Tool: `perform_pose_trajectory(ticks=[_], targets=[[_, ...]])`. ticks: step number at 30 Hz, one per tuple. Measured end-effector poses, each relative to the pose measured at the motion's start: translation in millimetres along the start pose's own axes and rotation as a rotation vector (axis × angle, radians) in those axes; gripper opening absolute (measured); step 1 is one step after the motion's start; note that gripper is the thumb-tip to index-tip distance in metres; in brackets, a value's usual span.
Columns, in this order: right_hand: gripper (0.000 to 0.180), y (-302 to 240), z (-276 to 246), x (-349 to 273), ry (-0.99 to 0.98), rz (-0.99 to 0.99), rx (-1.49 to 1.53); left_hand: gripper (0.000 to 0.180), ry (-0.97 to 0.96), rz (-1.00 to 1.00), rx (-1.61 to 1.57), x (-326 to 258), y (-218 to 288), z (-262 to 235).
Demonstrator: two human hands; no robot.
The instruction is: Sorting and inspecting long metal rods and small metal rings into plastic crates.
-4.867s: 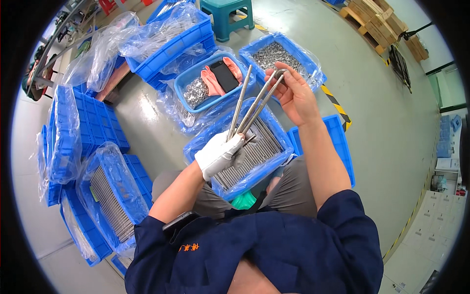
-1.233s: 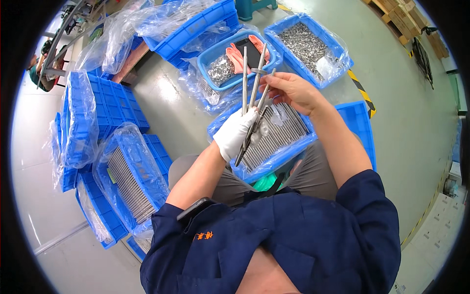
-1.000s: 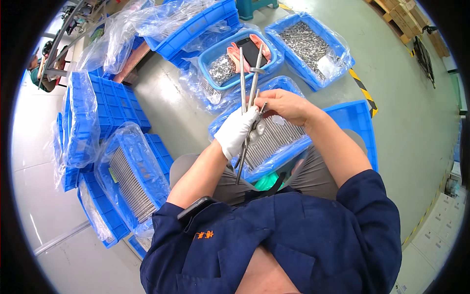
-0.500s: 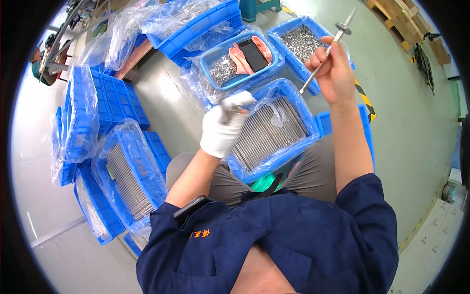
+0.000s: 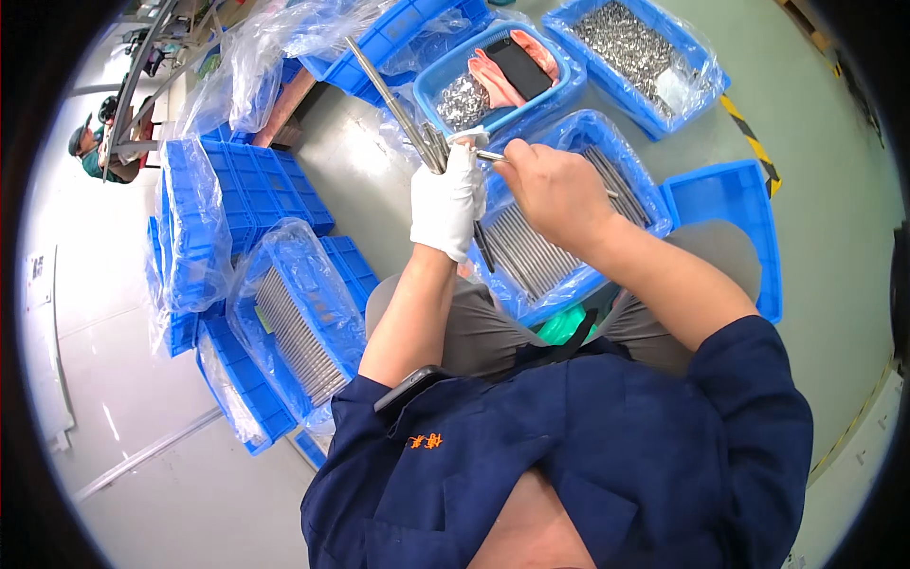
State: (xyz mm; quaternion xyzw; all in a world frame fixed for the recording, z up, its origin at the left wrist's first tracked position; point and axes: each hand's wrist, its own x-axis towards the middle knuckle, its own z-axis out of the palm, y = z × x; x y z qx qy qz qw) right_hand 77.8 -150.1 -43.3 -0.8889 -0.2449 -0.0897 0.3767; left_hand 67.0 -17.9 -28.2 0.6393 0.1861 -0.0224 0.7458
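My left hand (image 5: 448, 201), in a white glove, grips a bundle of long metal rods (image 5: 399, 106) that points up and to the left. My bare right hand (image 5: 557, 188) is closed just beside it, with a thin metal rod end (image 5: 490, 156) between its fingers touching the bundle near the glove. Both hands are over a blue plastic-lined bin of metal rods (image 5: 531, 254) that rests on my lap.
A blue tub (image 5: 559, 95) with small metal parts, a dark phone and pink gloves stands beyond. A blue bin of small metal parts (image 5: 637, 49) sits at top right. Another lined bin of rods (image 5: 297, 327) and stacked blue crates (image 5: 204, 228) lie to my left. A person (image 5: 95, 152) is far left.
My right hand, which was raised to the right holding a rod, has come back to my left hand. The left hand now holds a rod bundle pointing up-left.
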Motion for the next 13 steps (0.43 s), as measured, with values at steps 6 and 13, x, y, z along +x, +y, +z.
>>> perform_pose_trajectory(ticks=[6, 13], targets=[[0.029, -2.9, -1.4, 3.0, -0.228, 0.202, 0.471, 0.024, -0.224, -0.021, 0.004, 3.2, 16.6, -9.4], [0.043, 21.2, 2.8, 27.8, -0.151, -0.035, 0.359, 0.039, 0.324, 0.796, 0.238, 25.5, 26.2, 36.0]])
